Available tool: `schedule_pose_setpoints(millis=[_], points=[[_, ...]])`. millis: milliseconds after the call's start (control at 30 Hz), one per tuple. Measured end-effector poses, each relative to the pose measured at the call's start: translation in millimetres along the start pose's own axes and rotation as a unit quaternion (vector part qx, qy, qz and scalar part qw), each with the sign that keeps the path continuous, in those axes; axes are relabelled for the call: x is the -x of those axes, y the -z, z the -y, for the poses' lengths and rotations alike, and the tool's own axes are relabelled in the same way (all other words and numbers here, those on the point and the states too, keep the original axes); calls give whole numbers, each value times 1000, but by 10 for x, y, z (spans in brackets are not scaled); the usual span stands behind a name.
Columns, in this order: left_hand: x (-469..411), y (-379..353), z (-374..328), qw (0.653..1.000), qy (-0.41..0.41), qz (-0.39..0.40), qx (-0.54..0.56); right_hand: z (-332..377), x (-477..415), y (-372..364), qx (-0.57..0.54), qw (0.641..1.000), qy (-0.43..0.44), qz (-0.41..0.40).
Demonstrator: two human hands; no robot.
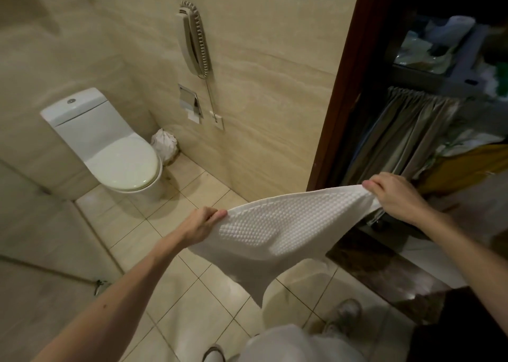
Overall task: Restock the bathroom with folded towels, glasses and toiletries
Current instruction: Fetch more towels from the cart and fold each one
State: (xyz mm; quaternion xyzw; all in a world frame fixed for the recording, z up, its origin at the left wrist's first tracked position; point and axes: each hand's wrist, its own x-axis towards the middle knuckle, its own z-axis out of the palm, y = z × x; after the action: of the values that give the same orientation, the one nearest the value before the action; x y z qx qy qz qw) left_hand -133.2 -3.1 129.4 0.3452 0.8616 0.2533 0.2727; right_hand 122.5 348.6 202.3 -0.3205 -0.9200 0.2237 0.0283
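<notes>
**Towel step, cloth opened out.** The white dimpled towel (288,229) hangs in the air to the right of the toilet (115,155), above the floor. The left hand (204,222) and right hand (395,196) each pinch one end of its upper edge, fingers curled over it. That taut edge, apparently the long axis, runs away from the toilet and rises rightward, while the free end droops floorward. Probable next move: bring the corners together evenly to fold.

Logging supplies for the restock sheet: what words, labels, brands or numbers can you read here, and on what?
No readable text anywhere.
Wall phone: no legible marking.
Packets on the cart: too dark and blurred to read.
White towel: only a raised dot pattern, no label showing.
</notes>
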Motion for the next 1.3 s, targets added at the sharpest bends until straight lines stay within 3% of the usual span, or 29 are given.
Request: schedule_pose_setpoints(millis=[67, 133, 233, 300, 433, 633, 967, 1300], points=[[34, 96, -24, 998, 19, 47, 33, 8, 45, -5, -37, 999, -5, -1], [92, 194, -67, 988, 45, 142, 40, 60, 95, -15, -66, 998, -6, 13], [150, 262, -121, 971, 47, 234, -18, 146, 161, -106, -94, 994, -15, 47], [187, 252, -90, 976, 41, 214, -10, 202, 218, -210, -112, 991, -23, 66], [299, 131, 6, 978, 73, 131, 142, 290, 329, -430, -167, 980, -41, 99], [400, -56, -72, 982, 96, 39, 155, 419, 490, -718, -236, 964, -37, 114], [525, -324, -710, 904, 128, 29, 407, 867, 787, -921, -397, 906, -52, 137], [467, -663, -1131, 882, 79, -32, 464, 1283, 874, -1013, -479, 863, -87, 137]])
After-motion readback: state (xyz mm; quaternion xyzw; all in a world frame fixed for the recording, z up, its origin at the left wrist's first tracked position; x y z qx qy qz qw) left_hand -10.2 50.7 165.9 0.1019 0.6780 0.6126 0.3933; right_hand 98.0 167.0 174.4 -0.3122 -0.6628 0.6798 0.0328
